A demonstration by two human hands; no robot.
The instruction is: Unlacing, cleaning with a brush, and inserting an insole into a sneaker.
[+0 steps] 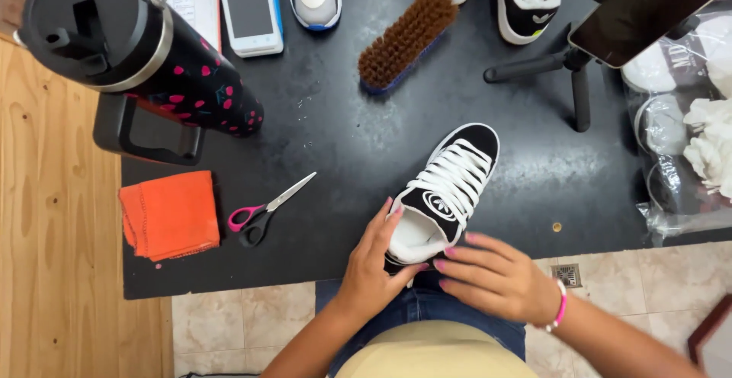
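I see the black sneaker point(446, 195) with white laces resting at the near edge of the dark table point(343, 141), toe pointing away. The left hand point(370, 263) cups its heel side, fingers curled against the collar, steadying it. The right hand point(496, 275) lies flat behind the heel, fingers extended, gripping nothing. Pink-handled scissors point(263, 212), a folded orange cloth point(169, 214) and a bristle brush point(406, 40) lie apart.

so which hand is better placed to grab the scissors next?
Left, probably. The left hand rests on the sneaker on the side toward the scissors, with bare tabletop between. The right hand sits across the heel, farther off.
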